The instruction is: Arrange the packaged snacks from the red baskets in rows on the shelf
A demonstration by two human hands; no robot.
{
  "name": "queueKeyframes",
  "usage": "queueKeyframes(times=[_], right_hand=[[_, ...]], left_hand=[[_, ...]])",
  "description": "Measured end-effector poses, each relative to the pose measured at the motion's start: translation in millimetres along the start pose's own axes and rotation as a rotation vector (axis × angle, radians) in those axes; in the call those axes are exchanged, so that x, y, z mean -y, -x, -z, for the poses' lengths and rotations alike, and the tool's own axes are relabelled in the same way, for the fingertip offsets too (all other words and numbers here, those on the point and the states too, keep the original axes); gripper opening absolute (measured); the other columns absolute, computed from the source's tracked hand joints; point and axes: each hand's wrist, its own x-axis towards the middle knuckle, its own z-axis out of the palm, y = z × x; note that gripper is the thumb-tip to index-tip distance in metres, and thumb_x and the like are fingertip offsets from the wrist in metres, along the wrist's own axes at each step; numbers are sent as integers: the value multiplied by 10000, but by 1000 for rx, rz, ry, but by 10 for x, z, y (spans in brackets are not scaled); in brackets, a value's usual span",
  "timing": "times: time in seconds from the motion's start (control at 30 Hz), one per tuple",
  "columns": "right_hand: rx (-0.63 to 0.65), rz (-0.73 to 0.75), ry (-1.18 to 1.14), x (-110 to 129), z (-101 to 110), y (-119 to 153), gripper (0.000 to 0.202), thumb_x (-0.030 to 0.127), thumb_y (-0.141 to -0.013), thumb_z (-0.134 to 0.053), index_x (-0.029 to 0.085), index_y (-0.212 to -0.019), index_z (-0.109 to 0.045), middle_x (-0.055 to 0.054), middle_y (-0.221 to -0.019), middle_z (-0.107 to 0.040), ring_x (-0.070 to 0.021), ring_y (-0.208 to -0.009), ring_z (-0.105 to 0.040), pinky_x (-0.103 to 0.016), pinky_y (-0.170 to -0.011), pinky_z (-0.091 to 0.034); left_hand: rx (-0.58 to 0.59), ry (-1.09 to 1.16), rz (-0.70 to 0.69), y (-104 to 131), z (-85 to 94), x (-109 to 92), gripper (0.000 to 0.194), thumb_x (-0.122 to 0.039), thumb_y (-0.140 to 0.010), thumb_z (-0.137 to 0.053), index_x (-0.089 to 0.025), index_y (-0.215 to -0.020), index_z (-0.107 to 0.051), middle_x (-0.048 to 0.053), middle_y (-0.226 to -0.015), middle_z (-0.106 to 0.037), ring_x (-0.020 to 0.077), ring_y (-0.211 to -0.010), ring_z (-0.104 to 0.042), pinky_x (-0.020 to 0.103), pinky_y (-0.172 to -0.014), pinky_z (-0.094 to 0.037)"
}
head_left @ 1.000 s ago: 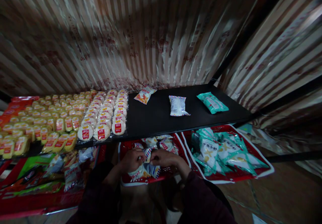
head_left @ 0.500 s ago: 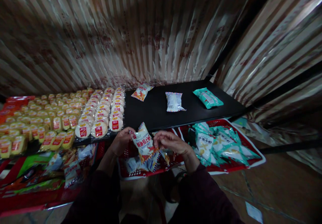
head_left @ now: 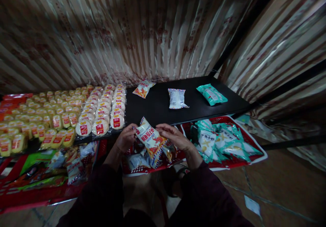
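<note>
My left hand (head_left: 125,138) is closed on the upper left edge of a snack bag (head_left: 150,137), white with red lettering and an orange picture, its front facing up. My right hand (head_left: 175,137) is at the bag's right edge, fingers stretched out and not wrapped round it; whether they touch it is hard to tell. Below the bag, a red basket (head_left: 142,173) with a white rim holds similar bags. To the right, another red basket (head_left: 261,155) holds several teal and white snack bags (head_left: 207,142).
On the black shelf (head_left: 158,101) lie an orange and white bag (head_left: 143,88), a pale bag (head_left: 177,98) and a teal bag (head_left: 212,94). Rows of wrapped round crackers (head_left: 100,126) and yellow cakes (head_left: 48,137) fill its left. Mixed snacks fill a red basket (head_left: 25,199) below.
The snack bag has tilted and shifted slightly right, showing more of its front. My right hand's fingers have straightened and risen a little. The bags on the shelf stay put.
</note>
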Motion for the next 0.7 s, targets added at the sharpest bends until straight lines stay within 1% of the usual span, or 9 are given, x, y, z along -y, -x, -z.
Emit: queueKeyframes(times=[0.07, 0.13, 0.2, 0.27, 0.37, 0.5, 0.6, 0.7], right_hand=[[76, -34, -47, 4, -34, 8, 517, 423, -755, -712, 216, -1204, -563, -68, -1156, -633, -193, -1029, -600, -339, -892, -446], [151, -64, -89, 7, -80, 14, 608, 419, -744, -723, 225, -1277, -503, -71, -1192, -623, -200, -1042, -605, -345, -892, -453], [171, -80, -125, 11, -126, 9, 654, 406, -726, -741, 234, -1300, -479, -67, -1195, -626, -200, -1032, -614, -344, -885, -460], [136, -77, -159, 28, -166, -17, 651, 381, -709, -757, 245, -1287, -490, -58, -1188, -634, -196, -1014, -623, -336, -873, -468], [60, -54, -217, 97, -207, -96, 615, 333, -691, -768, 260, -1250, -522, -40, -1155, -652, -181, -962, -641, -306, -832, -484], [22, 3, -275, 246, -243, -239, 578, 288, -688, -759, 262, -1224, -544, -30, -1120, -668, -175, -925, -657, -294, -813, -495], [7, 20, -270, 349, -260, -348, 585, 274, -678, -757, 259, -1222, -544, -33, -1129, -665, -191, -941, -659, -314, -834, -496], [-37, 56, -237, 440, -272, -465, 589, 280, -675, -754, 267, -1223, -540, -28, -1141, -660, -198, -963, -651, -330, -869, -491]], left_hand=[[19, 5, -7, -43, -3, -16, 220, -271, -635, -731, -163, -753, -581, -16, -678, -550, 105, -629, -512, 233, -604, -396], [24, -1, -13, -98, -24, -44, 229, -272, -629, -740, -159, -747, -580, -13, -675, -554, 109, -629, -512, 241, -609, -392], [25, -21, -20, -163, -52, -86, 240, -273, -630, -750, -155, -758, -586, -12, -673, -558, 104, -617, -504, 242, -607, -382], [32, -53, -41, -237, -80, -144, 249, -277, -634, -759, -147, -775, -599, -12, -666, -560, 95, -602, -490, 236, -595, -369], [16, -58, -132, -358, -128, -252, 270, -272, -636, -771, -148, -828, -627, -16, -676, -572, 80, -599, -479, 219, -578, -349], [-7, -38, -227, -489, -210, -402, 303, -254, -671, -752, -176, -941, -639, -14, -747, -603, 83, -647, -516, 213, -600, -375], [-27, -20, -318, -547, -279, -472, 341, -253, -698, -731, -179, -1017, -635, 2, -827, -626, 95, -725, -556, 213, -656, -415], [-41, -27, -416, -585, -353, -483, 385, -278, -731, -713, -175, -1087, -610, 41, -1004, -650, 141, -914, -591, 245, -791, -450]])
